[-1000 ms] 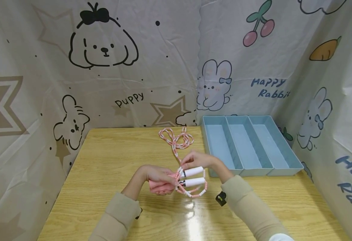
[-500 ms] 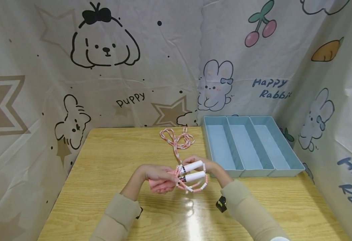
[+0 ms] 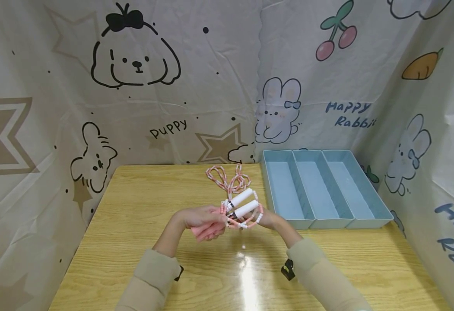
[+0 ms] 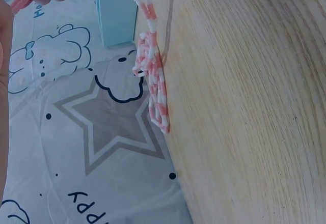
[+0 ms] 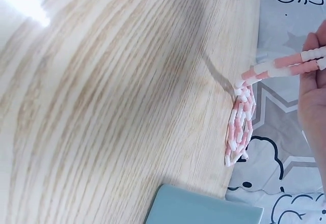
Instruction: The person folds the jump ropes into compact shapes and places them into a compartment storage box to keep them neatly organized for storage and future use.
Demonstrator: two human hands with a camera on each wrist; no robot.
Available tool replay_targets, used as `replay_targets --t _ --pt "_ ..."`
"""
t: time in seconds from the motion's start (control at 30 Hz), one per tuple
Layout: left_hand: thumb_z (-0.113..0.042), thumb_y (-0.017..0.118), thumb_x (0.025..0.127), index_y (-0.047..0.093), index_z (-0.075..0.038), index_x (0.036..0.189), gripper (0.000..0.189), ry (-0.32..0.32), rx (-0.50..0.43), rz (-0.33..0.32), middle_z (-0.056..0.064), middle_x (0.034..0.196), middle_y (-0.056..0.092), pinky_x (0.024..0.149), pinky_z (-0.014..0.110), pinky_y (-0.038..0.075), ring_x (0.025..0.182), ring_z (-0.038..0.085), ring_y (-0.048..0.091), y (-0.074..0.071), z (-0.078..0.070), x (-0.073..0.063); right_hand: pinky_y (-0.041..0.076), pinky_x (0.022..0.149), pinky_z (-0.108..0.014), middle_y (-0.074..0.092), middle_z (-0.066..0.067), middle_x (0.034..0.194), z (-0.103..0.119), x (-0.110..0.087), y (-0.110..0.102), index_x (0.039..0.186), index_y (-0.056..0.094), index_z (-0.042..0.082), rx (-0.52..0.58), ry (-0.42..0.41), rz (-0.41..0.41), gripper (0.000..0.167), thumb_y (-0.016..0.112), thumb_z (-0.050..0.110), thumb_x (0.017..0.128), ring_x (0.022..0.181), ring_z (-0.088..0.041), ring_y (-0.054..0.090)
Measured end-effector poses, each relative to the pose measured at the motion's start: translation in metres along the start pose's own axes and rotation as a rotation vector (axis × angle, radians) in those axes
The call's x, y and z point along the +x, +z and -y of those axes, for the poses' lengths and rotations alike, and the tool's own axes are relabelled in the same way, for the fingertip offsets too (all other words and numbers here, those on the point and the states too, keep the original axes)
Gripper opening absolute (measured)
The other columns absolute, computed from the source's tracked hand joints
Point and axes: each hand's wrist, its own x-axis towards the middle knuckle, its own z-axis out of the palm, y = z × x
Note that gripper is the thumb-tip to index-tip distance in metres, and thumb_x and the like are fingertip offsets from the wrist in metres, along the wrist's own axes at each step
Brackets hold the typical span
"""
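Bundled handles of a jump rope with pink and white beads (image 3: 232, 183) are in my left hand (image 3: 201, 218). It grips their pink parts, while two white handle ends (image 3: 246, 209) stick out toward the right, tilted up. A beaded loop hangs around those ends. My right hand (image 3: 267, 219) is partly hidden behind the loop in the head view. In the right wrist view two beaded strands (image 5: 288, 65) run across the right hand (image 5: 310, 99), whose fingers hold them. From there the rope slopes down to a coiled heap (image 5: 239, 127) on the table.
A pale blue tray (image 3: 331, 222) with three long compartments stands at the table's back right. The wooden table (image 3: 141, 194) meets a printed cloth backdrop (image 3: 219, 60) at its far edge, and cloth also hangs at both sides.
Both hands have moved up and slightly forward with the handles. The white ends now tilt more steeply, and the right hand has slipped further behind the loop. The heap's far coils stay put.
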Motion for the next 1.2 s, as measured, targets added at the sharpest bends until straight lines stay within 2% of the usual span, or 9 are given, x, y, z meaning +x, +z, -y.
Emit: replay_targets --t 0.07,0.1,0.3,0.37,0.43,0.53,0.73,1.0,1.2 --pt "-0.019 0.038 0.094 0.052 0.0 0.081 0.026 0.009 -0.027 -0.016 0.003 0.061 0.052 0.045 0.022 0.042 0.045 0.009 0.048 0.0 0.001 0.0 0.05 0.079 -0.031 0.063 0.004 0.107 0.027 -0.008 0.002 0.117 0.058 0.025 -0.032 -0.028 -0.015 0.035 0.045 0.047 0.092 0.1 -0.014 0.058" --pt "-0.02 0.038 0.094 0.05 -0.002 0.078 0.027 0.01 -0.036 -0.024 0.003 0.061 0.052 0.045 0.021 0.042 0.046 0.008 0.048 -0.001 0.001 0.0 0.048 0.079 -0.028 0.063 0.007 0.104 0.06 -0.019 0.002 0.112 0.06 0.026 -0.093 -0.035 -0.035 0.034 0.044 0.048 0.092 0.098 -0.011 0.057" --pt "-0.021 0.039 0.094 0.049 -0.005 0.074 0.027 0.023 -0.063 -0.082 0.002 0.062 0.052 0.046 0.022 0.042 0.046 0.008 0.047 -0.005 0.005 -0.001 0.046 0.072 -0.032 0.064 -0.012 0.085 0.286 -0.091 0.013 0.096 0.061 -0.002 0.115 -0.254 0.136 0.043 0.042 0.036 0.095 0.08 -0.015 0.057" --pt "-0.021 0.039 0.094 0.051 -0.005 0.079 0.025 0.036 -0.066 -0.093 0.002 0.061 0.052 0.045 0.022 0.042 0.044 0.008 0.047 -0.006 0.007 -0.001 0.045 0.071 -0.032 0.06 -0.022 0.08 0.338 -0.108 0.017 0.095 0.055 -0.012 0.16 -0.274 0.185 0.042 0.036 0.026 0.099 0.075 -0.015 0.055" --pt "-0.021 0.038 0.095 0.051 -0.005 0.079 0.026 0.04 -0.075 -0.103 0.001 0.059 0.052 0.045 0.022 0.042 0.043 0.008 0.047 -0.008 0.008 -0.002 0.046 0.069 -0.028 0.058 -0.026 0.079 0.364 -0.118 0.02 0.099 0.055 -0.014 0.164 -0.248 0.167 0.037 0.035 0.016 0.099 0.073 -0.009 0.054" --pt "-0.021 0.037 0.096 0.052 -0.004 0.083 0.026 0.047 -0.085 -0.119 0.001 0.059 0.053 0.045 0.022 0.042 0.043 0.007 0.048 -0.01 0.01 -0.003 0.045 0.06 -0.023 0.056 -0.031 0.078 0.376 -0.123 0.023 0.104 0.056 -0.014 0.154 -0.186 0.144 0.03 0.035 0.005 0.098 0.065 -0.013 0.056" --pt "-0.022 0.035 0.096 0.051 -0.005 0.079 0.029 0.083 -0.079 -0.166 0.0 0.061 0.053 0.044 0.02 0.042 0.048 0.007 0.049 -0.012 0.013 -0.001 0.044 0.049 -0.028 0.058 -0.022 0.069 0.362 -0.118 0.027 0.104 0.06 -0.007 0.152 -0.176 0.086 0.03 0.037 0.012 0.099 0.06 -0.046 0.052" --pt "-0.022 0.034 0.097 0.051 -0.004 0.076 0.032 0.101 -0.092 -0.223 0.001 0.06 0.052 0.043 0.02 0.042 0.047 0.007 0.048 -0.013 0.015 -0.001 0.046 0.045 -0.028 0.06 -0.021 0.07 0.366 -0.12 0.029 0.107 0.06 -0.006 0.116 -0.144 0.072 0.03 0.039 0.013 0.098 0.051 -0.019 0.056" --pt "-0.026 0.038 0.096 0.051 -0.003 0.073 0.035 0.081 -0.053 -0.282 0.002 0.058 0.052 0.04 0.02 0.04 0.044 0.008 0.047 -0.015 0.017 0.0 0.044 0.042 -0.023 0.06 -0.025 0.07 0.37 -0.123 0.028 0.106 0.059 -0.007 0.121 -0.14 0.083 0.028 0.036 0.008 0.098 0.048 -0.017 0.056"
